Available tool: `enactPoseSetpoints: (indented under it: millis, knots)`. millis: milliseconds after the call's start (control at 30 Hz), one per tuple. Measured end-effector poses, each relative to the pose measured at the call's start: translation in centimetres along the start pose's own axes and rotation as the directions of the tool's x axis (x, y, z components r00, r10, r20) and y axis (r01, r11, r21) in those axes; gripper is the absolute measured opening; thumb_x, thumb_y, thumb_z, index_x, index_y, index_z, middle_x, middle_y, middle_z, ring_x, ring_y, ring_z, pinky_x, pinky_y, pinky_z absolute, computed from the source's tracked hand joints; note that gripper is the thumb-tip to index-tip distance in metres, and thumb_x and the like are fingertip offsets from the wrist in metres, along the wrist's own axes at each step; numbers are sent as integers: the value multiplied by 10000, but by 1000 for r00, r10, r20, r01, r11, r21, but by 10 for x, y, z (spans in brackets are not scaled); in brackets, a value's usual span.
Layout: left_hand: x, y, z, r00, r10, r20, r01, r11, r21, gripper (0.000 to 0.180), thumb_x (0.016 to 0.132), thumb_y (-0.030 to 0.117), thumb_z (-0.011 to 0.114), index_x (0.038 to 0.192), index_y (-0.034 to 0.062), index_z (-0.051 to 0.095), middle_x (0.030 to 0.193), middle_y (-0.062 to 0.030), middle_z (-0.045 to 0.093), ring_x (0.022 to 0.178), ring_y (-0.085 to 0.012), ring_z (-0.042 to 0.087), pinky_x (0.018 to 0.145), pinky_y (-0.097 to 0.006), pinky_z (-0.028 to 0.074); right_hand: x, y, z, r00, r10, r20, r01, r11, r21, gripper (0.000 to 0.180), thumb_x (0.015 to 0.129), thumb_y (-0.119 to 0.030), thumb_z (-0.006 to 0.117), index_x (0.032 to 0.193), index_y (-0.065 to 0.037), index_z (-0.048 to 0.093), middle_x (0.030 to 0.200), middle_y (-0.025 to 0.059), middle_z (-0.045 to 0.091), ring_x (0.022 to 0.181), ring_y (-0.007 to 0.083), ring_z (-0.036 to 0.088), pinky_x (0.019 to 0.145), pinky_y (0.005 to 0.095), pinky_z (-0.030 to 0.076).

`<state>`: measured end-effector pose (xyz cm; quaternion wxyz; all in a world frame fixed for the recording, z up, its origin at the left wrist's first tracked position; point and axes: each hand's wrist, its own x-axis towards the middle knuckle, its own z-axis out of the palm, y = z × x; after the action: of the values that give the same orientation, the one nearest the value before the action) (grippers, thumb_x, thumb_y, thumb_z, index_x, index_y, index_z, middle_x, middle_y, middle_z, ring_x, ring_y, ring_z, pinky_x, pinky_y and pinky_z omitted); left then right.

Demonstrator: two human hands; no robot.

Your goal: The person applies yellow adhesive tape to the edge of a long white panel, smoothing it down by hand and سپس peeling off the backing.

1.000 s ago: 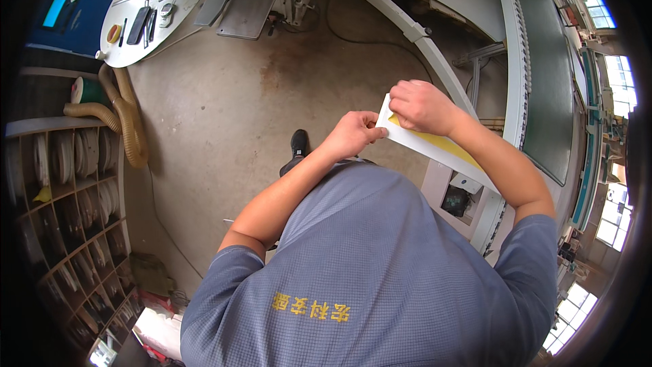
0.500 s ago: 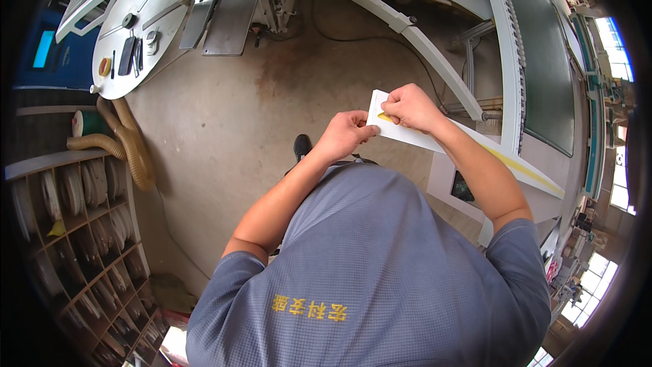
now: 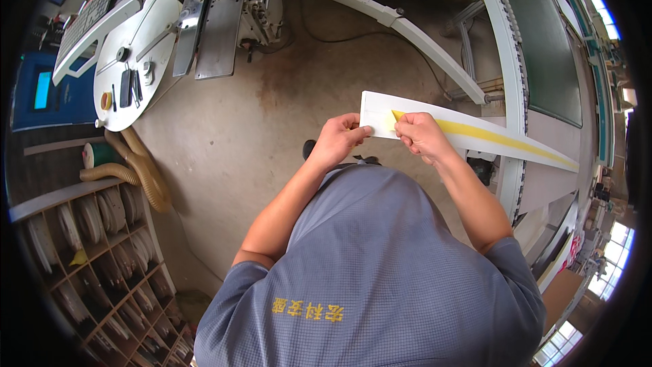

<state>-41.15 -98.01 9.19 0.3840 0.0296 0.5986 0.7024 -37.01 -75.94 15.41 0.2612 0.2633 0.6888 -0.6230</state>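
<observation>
A long white panel stretches from in front of me out to the right. At its near left end, my left hand is closed on the corner, with the thumb on the face. A yellow strip of tape runs along the panel's face toward the far end. My right hand is closed in a pinch on the tape's loose end, which is folded back off the face and shows a paler side. My right fingertips hide part of the fold.
A white round plate at upper left bears a tape roll and small tools. Steel machine parts stand beside it. Lower left is a rack of coiled strips. A white diagonal beam and a machine bed lie at right.
My right hand has moved slightly right and down, and the tape's end is now lifted and folded back. More of the panel's face shows. My left hand still grips the corner.
</observation>
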Motion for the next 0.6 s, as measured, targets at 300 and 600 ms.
enactPoseSetpoints:
  millis: [300,600]
  knots:
    - [1,10,4,1000,-3,-12,4,1000,15,180,953,161,677,1039,3,690,803,6,622,724,-77,545,652,-240,414,-48,20,-41,999,-8,47,-8,942,336,186,958,-94,581,784,-33,554,596,-16,487,401,30,352,366,204,268]
    - [8,13,4,999,-9,-31,11,998,56,176,957,169,668,1036,13,690,791,11,623,710,-68,544,627,-229,396,-101,40,-89,981,-189,52,108,742,662,197,944,-139,599,774,-51,552,571,-18,465,396,30,333,366,193,274]
